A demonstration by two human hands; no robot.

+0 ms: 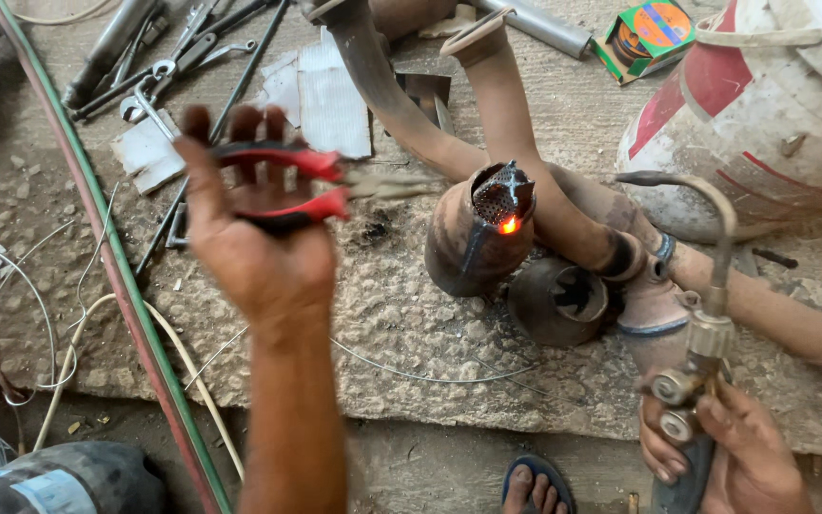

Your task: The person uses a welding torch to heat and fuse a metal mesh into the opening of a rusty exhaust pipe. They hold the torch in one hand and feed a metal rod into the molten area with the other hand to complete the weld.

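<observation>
Head view: my left hand (257, 228) was raised above the slab, fingers wrapped around the red-and-black handles of the pliers (321, 187), whose metal nose pointed toward the rusty exhaust pipe assembly (487, 219). My right hand (730, 447) gripped the brass-valved body of the gas torch (706, 314); its curved nozzle arched up and over toward the pipes, no flame visible. The assembly lay on the rough concrete slab (382, 314), a perforated mesh insert (501, 195) protruding from one cut end, with a small orange-hot spot glowing at its lower edge. I judged the step to be heating and pulling the insert; the next move would call for a firm bite on the mesh near the glow.
</observation>
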